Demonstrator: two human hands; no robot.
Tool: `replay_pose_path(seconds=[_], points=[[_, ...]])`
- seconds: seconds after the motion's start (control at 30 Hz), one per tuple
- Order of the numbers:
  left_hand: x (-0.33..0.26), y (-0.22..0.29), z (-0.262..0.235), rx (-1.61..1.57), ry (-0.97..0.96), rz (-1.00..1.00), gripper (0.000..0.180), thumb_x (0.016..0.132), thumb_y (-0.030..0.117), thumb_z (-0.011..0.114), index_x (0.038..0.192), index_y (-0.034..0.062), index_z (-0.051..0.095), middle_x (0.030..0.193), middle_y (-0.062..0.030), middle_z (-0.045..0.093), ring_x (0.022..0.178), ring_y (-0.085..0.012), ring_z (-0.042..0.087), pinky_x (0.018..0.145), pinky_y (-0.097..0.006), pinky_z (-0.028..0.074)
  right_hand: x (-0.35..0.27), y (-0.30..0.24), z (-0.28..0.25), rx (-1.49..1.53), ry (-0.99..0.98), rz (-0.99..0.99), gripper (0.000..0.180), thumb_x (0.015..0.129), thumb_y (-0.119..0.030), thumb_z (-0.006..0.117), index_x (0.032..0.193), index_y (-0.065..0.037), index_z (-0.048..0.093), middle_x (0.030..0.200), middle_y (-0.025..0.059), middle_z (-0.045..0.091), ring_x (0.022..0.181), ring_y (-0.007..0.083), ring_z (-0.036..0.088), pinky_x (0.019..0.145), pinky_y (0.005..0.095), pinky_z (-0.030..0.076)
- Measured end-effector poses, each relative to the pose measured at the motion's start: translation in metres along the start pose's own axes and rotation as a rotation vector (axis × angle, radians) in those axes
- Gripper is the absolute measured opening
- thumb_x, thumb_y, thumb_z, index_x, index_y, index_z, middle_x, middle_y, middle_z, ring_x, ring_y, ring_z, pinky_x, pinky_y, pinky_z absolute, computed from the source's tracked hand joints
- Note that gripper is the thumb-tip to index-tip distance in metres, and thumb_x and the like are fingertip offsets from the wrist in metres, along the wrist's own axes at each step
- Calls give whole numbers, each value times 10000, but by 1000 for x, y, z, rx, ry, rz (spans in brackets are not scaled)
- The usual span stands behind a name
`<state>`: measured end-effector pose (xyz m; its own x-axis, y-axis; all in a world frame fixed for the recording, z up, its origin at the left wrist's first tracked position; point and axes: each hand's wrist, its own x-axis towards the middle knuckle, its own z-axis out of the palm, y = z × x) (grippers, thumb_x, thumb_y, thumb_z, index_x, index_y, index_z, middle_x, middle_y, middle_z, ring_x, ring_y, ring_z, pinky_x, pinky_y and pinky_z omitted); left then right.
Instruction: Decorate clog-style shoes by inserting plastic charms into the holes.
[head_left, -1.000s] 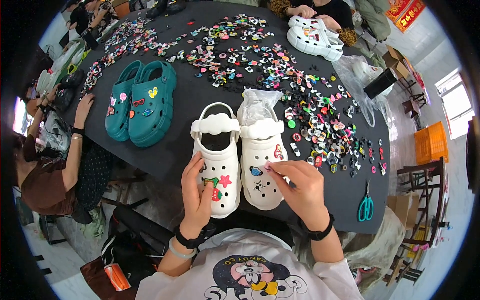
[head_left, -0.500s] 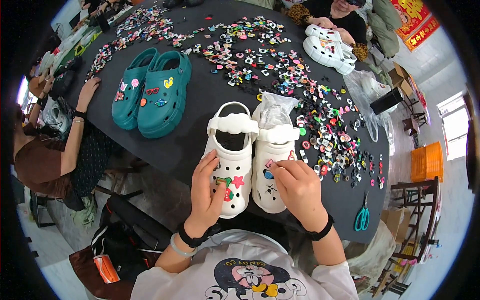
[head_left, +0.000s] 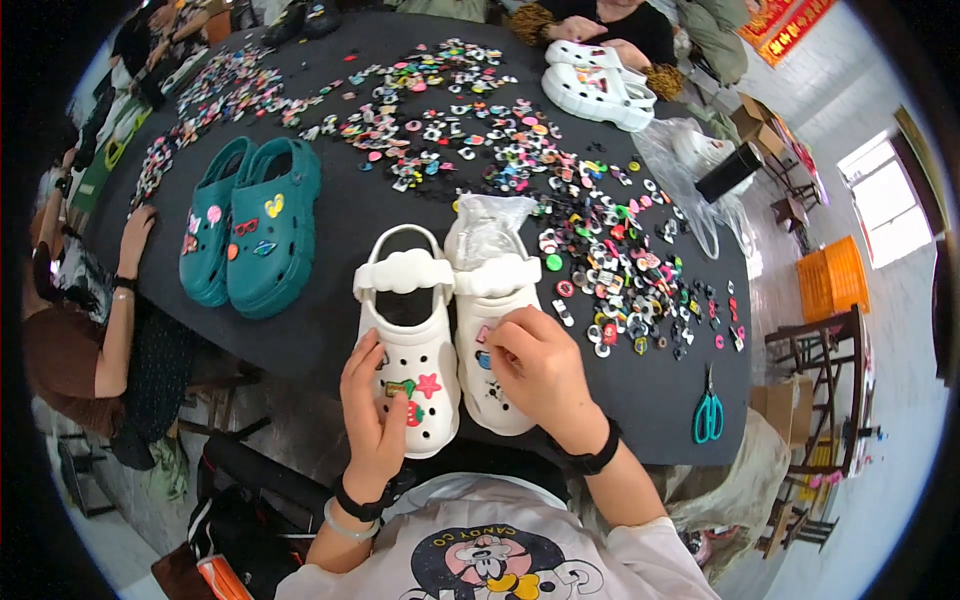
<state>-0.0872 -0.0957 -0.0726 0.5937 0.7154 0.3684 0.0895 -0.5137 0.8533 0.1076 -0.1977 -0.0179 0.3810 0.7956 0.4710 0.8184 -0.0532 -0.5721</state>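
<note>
Two white clogs stand side by side at the table's near edge, toes toward me. My left hand point(head_left: 372, 405) grips the left clog point(head_left: 440, 375), fingers along its outer side and thumb by a strawberry charm point(head_left: 414, 413). Green and star-shaped pink charms sit above the thumb. Over the right clog point(head_left: 500, 310) my right hand point(head_left: 540, 370) is closed, fingertips bent together beside a pink charm point(head_left: 484, 335); whatever they pinch is hidden. A blue charm and a black-and-white one show below that. Clear plastic wrap point(head_left: 495, 222) fills the right clog's heel opening.
Teal clogs point(head_left: 270, 235) with charms stand at the left. Loose shoe charms point(head_left: 620, 260) spread across the dark table point(head_left: 330, 345). Teal-handled scissors point(head_left: 708, 415) lie near the right edge. Across the table, a person's hands point(head_left: 580, 30) touch other white clogs point(head_left: 600, 95). Another person's hand point(head_left: 137, 240) rests at the left edge.
The view has shifted, so the table's things appear farther left. My right hand has drawn slightly back from the pink charm, showing more of it. My left hand keeps its hold.
</note>
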Motion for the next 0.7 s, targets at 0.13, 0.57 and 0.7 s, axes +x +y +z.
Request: replay_pose_path(seconds=[0.13,0.57,0.7], points=[[0,-4,1,2,-7,0,511,866,39,557,1358,-19,435,1458,-215,406,1349,-346,386,1120,-427,291,-2,3,1,54,27,31,136,723,22,689,839,-31,644,869,90,624,789,283,628,681,373,533],[1,0,1,19,0,17,495,875,44,553,1349,-35,437,1451,-227,405,1352,-361,382,1126,-436,274,17,7,-19,37,-163,42,121,747,-100,743,839,-62,676,786,84,623,744,281,632,662,379,512],[1,-2,2,14,6,25,499,867,45,566,1344,-34,442,1439,-229,417,1343,-366,390,1125,-441,277,28,5,-27,-131,-180,17,292,669,-127,808,911,-104,648,895,52,609,870,255,609,738,381,488]])
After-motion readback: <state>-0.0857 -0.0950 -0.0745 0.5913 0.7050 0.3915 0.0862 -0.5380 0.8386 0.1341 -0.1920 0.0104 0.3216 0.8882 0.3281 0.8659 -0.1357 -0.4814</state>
